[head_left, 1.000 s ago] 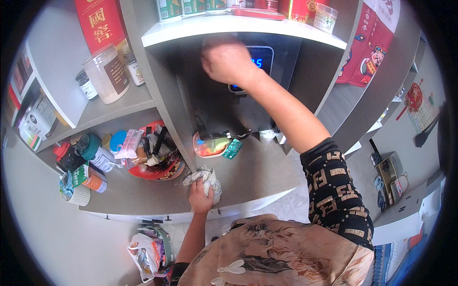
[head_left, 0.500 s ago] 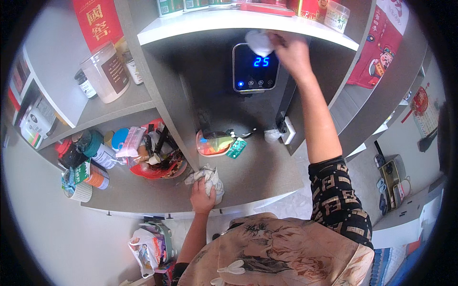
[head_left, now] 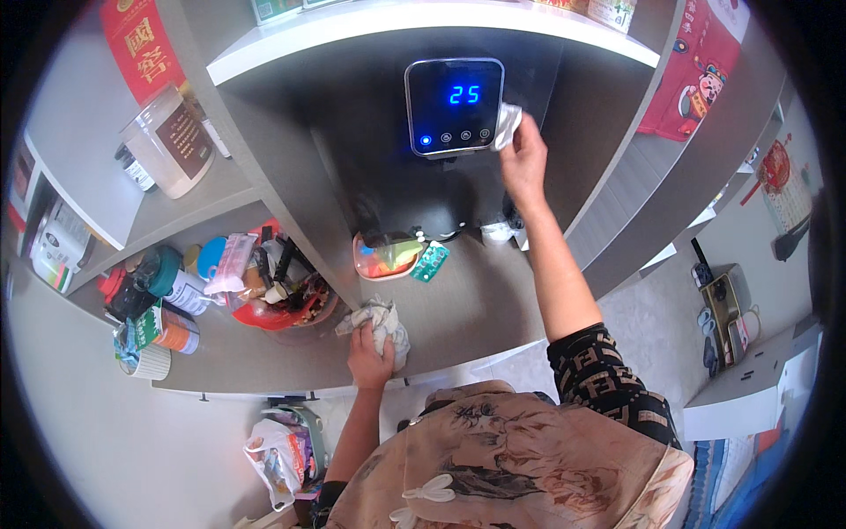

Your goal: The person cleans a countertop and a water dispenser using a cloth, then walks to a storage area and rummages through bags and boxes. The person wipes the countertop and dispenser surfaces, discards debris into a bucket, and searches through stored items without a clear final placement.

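The right hand (head_left: 524, 159) pinches a small white wiping cloth (head_left: 507, 125) against the right edge of the black water dispenser with its blue-lit panel (head_left: 454, 106), at twelve o'clock; short, light strokes off the touch buttons would be wise. The left hand (head_left: 368, 357) presses a crumpled grey rag (head_left: 381, 322) on the grey counter (head_left: 476, 309). At ten o'clock, a red bowl (head_left: 282, 313) holds mixed packets.

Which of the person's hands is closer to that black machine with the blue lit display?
Right. The right hand presses a small cloth against the machine; the left hand rests on a crumpled rag on the counter below.
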Demonstrator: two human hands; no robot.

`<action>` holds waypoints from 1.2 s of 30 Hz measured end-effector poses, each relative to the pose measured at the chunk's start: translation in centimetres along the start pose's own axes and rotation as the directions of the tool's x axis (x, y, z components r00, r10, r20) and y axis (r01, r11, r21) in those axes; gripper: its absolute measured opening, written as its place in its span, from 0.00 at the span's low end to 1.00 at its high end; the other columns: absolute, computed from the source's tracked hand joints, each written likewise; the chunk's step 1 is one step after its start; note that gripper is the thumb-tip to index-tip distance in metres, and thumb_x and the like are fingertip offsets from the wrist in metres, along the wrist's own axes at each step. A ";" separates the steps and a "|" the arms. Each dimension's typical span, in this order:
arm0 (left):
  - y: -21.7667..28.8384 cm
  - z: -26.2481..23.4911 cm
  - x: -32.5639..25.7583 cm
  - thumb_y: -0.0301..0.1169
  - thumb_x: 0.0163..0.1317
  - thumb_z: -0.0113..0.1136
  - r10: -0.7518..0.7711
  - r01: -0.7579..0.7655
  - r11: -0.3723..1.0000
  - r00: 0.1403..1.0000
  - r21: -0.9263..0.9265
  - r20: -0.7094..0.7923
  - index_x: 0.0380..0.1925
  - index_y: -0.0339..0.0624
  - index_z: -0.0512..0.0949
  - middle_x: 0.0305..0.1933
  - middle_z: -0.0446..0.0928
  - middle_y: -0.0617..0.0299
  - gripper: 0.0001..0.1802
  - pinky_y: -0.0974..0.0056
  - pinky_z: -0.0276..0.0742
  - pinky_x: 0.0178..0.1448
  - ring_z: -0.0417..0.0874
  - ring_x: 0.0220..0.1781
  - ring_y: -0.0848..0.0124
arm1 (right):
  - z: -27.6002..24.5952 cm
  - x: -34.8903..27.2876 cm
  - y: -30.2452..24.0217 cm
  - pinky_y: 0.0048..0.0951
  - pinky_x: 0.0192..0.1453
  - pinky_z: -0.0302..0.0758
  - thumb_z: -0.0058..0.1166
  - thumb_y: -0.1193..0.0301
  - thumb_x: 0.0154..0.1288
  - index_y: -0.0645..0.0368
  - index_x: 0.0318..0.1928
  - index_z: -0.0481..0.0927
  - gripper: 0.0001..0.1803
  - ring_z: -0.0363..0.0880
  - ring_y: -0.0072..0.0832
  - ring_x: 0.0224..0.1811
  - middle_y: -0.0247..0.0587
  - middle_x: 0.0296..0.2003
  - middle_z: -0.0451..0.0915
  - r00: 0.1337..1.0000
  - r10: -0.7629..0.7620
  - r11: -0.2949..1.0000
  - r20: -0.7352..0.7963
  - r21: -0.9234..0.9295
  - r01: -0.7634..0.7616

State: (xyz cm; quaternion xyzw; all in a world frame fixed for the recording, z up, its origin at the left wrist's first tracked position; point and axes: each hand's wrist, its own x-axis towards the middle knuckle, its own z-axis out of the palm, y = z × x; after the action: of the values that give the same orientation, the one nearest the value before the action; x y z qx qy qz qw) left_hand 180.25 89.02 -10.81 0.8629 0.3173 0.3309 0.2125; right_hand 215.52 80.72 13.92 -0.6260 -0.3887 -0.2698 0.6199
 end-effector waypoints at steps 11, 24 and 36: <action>-0.2 0.0 0.1 0.41 0.57 0.62 -0.010 0.009 1.000 1.000 0.005 0.028 0.57 0.40 0.72 0.54 0.73 0.43 0.29 0.49 0.75 0.55 0.76 0.54 0.44 | 7.1 -9.1 -4.7 0.39 0.49 0.77 0.57 0.85 0.46 0.58 0.40 0.80 0.18 0.79 0.44 0.47 0.42 0.39 0.78 0.889 -0.408 0.896 0.210 -0.093 0.433; 0.2 -0.4 0.3 0.41 0.57 0.61 0.004 -0.003 1.000 1.000 -0.031 0.028 0.56 0.40 0.72 0.53 0.73 0.45 0.28 0.48 0.75 0.53 0.76 0.53 0.45 | -0.9 -2.4 3.4 0.40 0.47 0.76 0.59 0.77 0.51 0.55 0.50 0.81 0.22 0.78 0.44 0.49 0.43 0.45 0.80 0.764 -0.636 0.634 0.112 -0.488 0.599; -0.7 0.3 0.1 0.40 0.56 0.63 -0.001 0.000 0.999 1.000 0.050 0.025 0.55 0.42 0.73 0.54 0.74 0.46 0.28 0.48 0.77 0.52 0.77 0.53 0.45 | 7.0 -9.3 -1.2 0.42 0.51 0.74 0.54 0.83 0.47 0.60 0.45 0.77 0.21 0.75 0.47 0.47 0.48 0.44 0.75 0.940 -0.328 0.881 0.094 -0.328 0.340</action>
State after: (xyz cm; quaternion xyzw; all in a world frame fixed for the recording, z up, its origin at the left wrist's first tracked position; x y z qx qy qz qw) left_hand 180.20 89.50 -11.37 0.8719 0.3232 0.3120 0.1948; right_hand 208.42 86.09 6.38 -0.6519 -0.4491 -0.4242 0.4398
